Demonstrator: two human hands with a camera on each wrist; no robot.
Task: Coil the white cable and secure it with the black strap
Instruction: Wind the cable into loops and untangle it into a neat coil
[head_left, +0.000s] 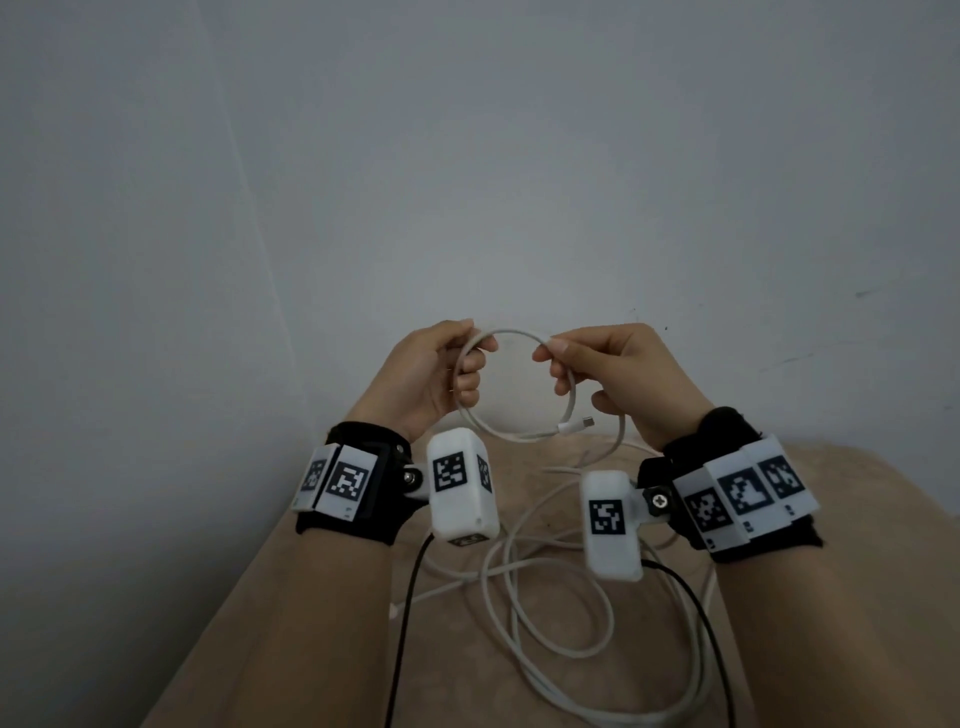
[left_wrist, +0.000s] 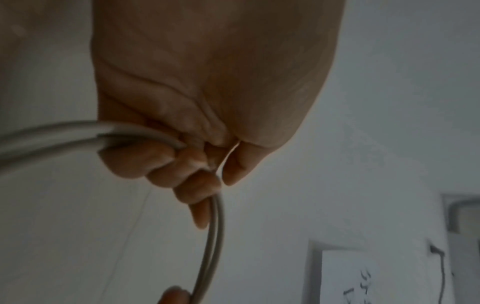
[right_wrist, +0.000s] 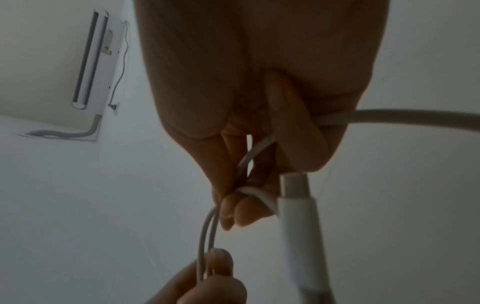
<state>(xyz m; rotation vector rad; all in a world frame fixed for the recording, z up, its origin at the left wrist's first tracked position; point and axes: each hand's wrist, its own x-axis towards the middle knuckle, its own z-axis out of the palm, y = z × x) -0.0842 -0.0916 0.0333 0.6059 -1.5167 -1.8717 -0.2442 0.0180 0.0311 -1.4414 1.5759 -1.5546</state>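
The head view is dim and evenly lit, grey and flat, with soft shadow toward the lower left and straight lines bowing at the edges. Both wrist views are darker and noisy. The left hand (left_wrist: 207, 86) and right hand (right_wrist: 259, 82) read as murky silhouettes, and the nearest white cable (left_wrist: 52, 135) smears out of focus.

- White cable (head_left: 519, 613), its plug (head_left: 574, 426) tipped in silver.
- Black wrist straps (head_left: 363, 441) carrying white tags (head_left: 347, 480) printed with black-and-white square codes.
- White camera housings (head_left: 460, 488) bearing the same checkered marks.
- Thin black leads (head_left: 402, 623).
- Beige cloth surface (head_left: 285, 649).
- Pale grey wall (head_left: 467, 156).
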